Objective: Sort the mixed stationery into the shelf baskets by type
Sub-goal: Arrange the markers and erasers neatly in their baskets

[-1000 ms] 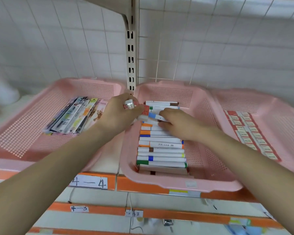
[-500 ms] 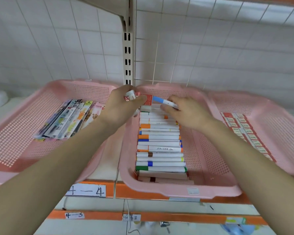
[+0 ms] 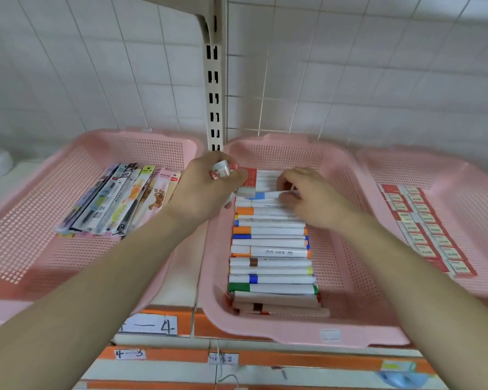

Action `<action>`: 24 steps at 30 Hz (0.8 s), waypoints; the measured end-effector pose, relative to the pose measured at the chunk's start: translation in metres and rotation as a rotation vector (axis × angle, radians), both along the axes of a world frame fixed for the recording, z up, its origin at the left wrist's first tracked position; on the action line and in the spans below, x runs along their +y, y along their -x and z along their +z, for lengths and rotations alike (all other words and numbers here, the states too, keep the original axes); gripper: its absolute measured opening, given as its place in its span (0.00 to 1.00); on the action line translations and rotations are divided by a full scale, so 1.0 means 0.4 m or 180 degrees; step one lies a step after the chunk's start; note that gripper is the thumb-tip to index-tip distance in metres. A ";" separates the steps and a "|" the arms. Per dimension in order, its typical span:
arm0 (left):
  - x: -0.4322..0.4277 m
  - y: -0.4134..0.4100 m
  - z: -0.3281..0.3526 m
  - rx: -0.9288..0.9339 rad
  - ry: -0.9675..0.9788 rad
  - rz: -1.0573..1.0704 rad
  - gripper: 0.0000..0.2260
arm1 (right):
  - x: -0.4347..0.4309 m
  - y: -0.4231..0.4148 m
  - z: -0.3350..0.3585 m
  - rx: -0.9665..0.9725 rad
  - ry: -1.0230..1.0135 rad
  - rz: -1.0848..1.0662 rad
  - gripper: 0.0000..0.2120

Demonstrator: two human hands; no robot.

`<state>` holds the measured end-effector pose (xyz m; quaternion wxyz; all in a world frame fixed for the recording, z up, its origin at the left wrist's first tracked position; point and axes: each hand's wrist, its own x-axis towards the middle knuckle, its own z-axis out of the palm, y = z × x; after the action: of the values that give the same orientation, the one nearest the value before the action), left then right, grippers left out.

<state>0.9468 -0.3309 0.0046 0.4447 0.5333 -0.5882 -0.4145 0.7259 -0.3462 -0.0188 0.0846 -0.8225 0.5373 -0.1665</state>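
Note:
Three pink mesh baskets stand on the shelf. The middle basket (image 3: 347, 311) holds a stack of white markers (image 3: 271, 249) with coloured caps. My left hand (image 3: 206, 190) grips a few small items, among them a white cylinder (image 3: 221, 168) and a red-labelled pack (image 3: 250, 177), at the stack's far left end. My right hand (image 3: 310, 198) pinches a white marker with a blue band (image 3: 262, 196) and lowers it onto the far end of the stack.
The left basket (image 3: 40, 243) holds packaged pens (image 3: 116, 201). The right basket (image 3: 468, 198) holds rows of small red-and-white erasers (image 3: 426, 229). A slotted shelf upright (image 3: 214, 80) rises behind. Orange shelf edges (image 3: 307, 361) with labels run below.
My right hand has brought the blue-banded marker down from above the basket's far rim onto the stack. The left hand stays at the stack's far end with its items.

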 end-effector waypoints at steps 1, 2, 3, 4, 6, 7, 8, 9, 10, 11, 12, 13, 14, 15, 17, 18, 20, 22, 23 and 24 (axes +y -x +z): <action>-0.001 0.000 -0.001 -0.0038 -0.0002 -0.0005 0.03 | 0.000 -0.003 -0.006 -0.0037 -0.0002 0.0058 0.06; -0.002 -0.001 -0.003 -0.0048 -0.0004 -0.0015 0.03 | 0.000 -0.006 -0.011 -0.0074 -0.0017 0.0082 0.06; -0.002 -0.002 -0.003 -0.0037 -0.0009 -0.0028 0.03 | -0.002 -0.009 -0.015 -0.0101 -0.0040 0.0079 0.06; -0.002 -0.002 -0.004 -0.0021 -0.0008 -0.0045 0.03 | -0.004 -0.010 -0.018 -0.0113 -0.0044 0.0072 0.06; 0.000 -0.002 -0.004 -0.0029 0.0019 -0.0064 0.04 | -0.007 -0.013 -0.025 -0.0076 0.0003 0.0066 0.06; 0.001 -0.002 -0.004 -0.0056 0.0033 -0.0068 0.04 | -0.008 -0.016 -0.028 -0.0051 0.0008 0.0056 0.06; 0.001 -0.002 -0.004 -0.0081 0.0040 -0.0067 0.04 | -0.008 -0.019 -0.031 -0.0048 -0.0005 0.0046 0.06; 0.002 -0.001 -0.004 -0.0099 0.0042 -0.0067 0.04 | -0.008 -0.023 -0.034 -0.0066 -0.0015 0.0046 0.07; 0.002 -0.001 -0.004 -0.0111 0.0041 -0.0067 0.04 | -0.008 -0.026 -0.035 -0.0087 -0.0016 0.0054 0.07; 0.002 -0.001 -0.004 -0.0113 0.0041 -0.0067 0.04 | -0.008 -0.028 -0.036 -0.0100 -0.0015 0.0064 0.07; 0.003 0.000 -0.003 -0.0100 0.0044 -0.0070 0.04 | -0.009 -0.030 -0.037 -0.0105 -0.0018 0.0077 0.07; 0.004 0.001 -0.003 -0.0075 0.0052 -0.0075 0.04 | -0.009 -0.031 -0.037 -0.0121 -0.0033 0.0085 0.08; 0.005 0.003 -0.001 -0.0056 0.0058 -0.0078 0.04 | -0.009 -0.032 -0.036 -0.0180 -0.0065 0.0068 0.09; 0.005 0.004 0.000 -0.0055 0.0062 -0.0073 0.04 | -0.006 -0.032 -0.032 -0.0289 -0.0110 0.0016 0.10; 0.005 0.006 0.003 -0.0081 0.0075 -0.0059 0.04 | 0.004 -0.034 -0.018 -0.0602 -0.0171 -0.0151 0.10; 0.004 0.007 0.004 -0.0098 0.0085 -0.0051 0.04 | 0.009 -0.035 -0.009 -0.0765 -0.0166 -0.0215 0.10; 0.003 0.009 0.004 -0.0158 0.0102 -0.0055 0.04 | 0.026 -0.040 0.016 -0.1041 -0.0156 -0.0224 0.15; 0.005 0.010 0.007 -0.0214 0.0145 -0.0090 0.06 | 0.050 -0.052 0.048 -0.1228 -0.0186 -0.0130 0.24; 0.008 0.010 0.009 -0.0249 0.0162 -0.0115 0.07 | 0.066 -0.060 0.062 -0.1248 -0.0183 -0.0054 0.26; 0.011 0.011 0.011 -0.0287 0.0179 -0.0153 0.08 | 0.084 -0.068 0.074 -0.1237 -0.0155 0.0022 0.27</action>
<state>0.9423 -0.3264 0.0092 0.4225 0.5245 -0.6317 -0.3838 0.7532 -0.3128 0.0107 0.2071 -0.7744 0.5119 -0.3088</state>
